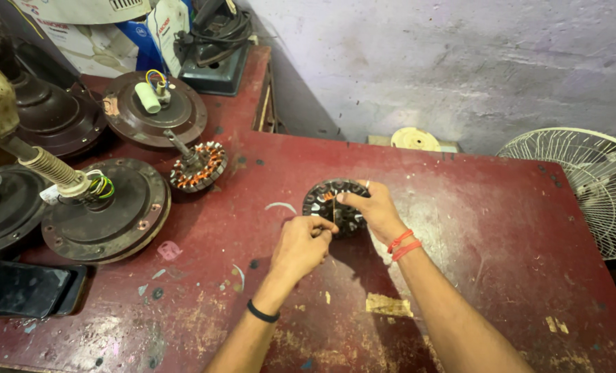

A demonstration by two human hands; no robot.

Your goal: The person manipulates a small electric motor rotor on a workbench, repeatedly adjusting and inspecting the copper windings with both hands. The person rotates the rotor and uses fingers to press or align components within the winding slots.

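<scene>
A round dark fan stator with metal slots lies on the red table, near the middle. My right hand rests on its right side, fingers pinched on a thin wire or pin that stands over the stator. My left hand, with a black band on the wrist, is closed just below the stator's left edge and seems to pinch the same thin wire. Two red bands circle my right wrist.
A second stator with copper windings lies to the left. Several brown ceiling fan motor housings crowd the left side. A black phone lies at the front left. A white fan guard stands at the right.
</scene>
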